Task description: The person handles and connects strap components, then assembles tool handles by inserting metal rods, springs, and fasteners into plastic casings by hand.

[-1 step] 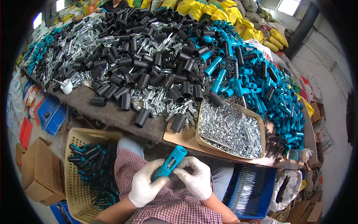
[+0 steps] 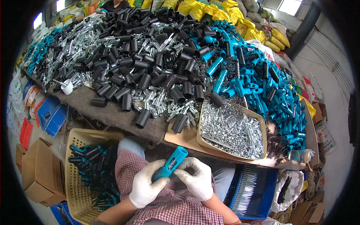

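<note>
Over my lap, my left hand (image 2: 147,186) in a white glove is wrapped round a teal plastic tubular housing (image 2: 177,155), its open end pointing up and to the right. A slot in the housing's side shows a metal part (image 2: 172,162) inside. My right hand (image 2: 195,178), also gloved in white, is closed, with thumb and fingertips pinched together against the housing's right side. Anything small between those fingertips is hidden. Beyond my hands a cream tray (image 2: 264,139) holds many small shiny metal pins. Black ribbed sleeves (image 2: 143,118) lie on the bench to its left.
Teal housings (image 2: 258,90) are heaped on the right, with dark springs (image 2: 275,144) beside them. A cream basket (image 2: 71,180) of teal-and-black pieces stands left of my lap. Right of it sits a blue tray (image 2: 264,191) of metal rods. Another person (image 2: 116,5) is at the far side.
</note>
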Available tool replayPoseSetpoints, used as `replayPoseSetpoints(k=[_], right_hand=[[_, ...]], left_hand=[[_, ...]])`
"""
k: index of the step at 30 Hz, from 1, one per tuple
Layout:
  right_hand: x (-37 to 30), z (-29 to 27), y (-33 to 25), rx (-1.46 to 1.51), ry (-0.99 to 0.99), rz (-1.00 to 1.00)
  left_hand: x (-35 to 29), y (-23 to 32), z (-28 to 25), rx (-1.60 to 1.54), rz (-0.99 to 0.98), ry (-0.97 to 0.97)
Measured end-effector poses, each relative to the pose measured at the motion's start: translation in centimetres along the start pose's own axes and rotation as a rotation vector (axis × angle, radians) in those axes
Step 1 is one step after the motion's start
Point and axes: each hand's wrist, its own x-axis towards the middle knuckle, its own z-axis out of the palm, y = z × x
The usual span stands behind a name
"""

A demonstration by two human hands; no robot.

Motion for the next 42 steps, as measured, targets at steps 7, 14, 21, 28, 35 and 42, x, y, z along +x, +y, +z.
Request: replayPoseSetpoints(k=[7, 14, 21, 28, 35, 42], right_hand=[[0.5, -0.1, 0.3, -0.379, -0.094, -0.404], [0.3, 0.0, 0.8, 0.026, -0.096, -0.068], [0.9, 0.2, 0.6, -0.479, -0.04, -0.567], [0.2, 0.0, 1.3, -0.177, -0.043, -0.117], [1.2, -0.5, 0.7, 0.228, -0.215, 0.089], [7.2, -2.1, -1.7, -0.727, -0.401, -0.408]], left_hand=[[0.2, 0.4, -0.4, -0.046, 0.013, -0.033], [0.3, 1.2, -1.3, -0.235, -0.191, -0.133], [0.1, 0.1, -0.4, 0.02, 0.018, -0.006], [0.1, 0.5, -1.1, -0.108, -0.072, -0.097], [0.6, 0.7, -1.6, -0.464, -0.214, -0.263], [0.9, 1.3, -2.0, -0.772, -0.377, -0.129]])
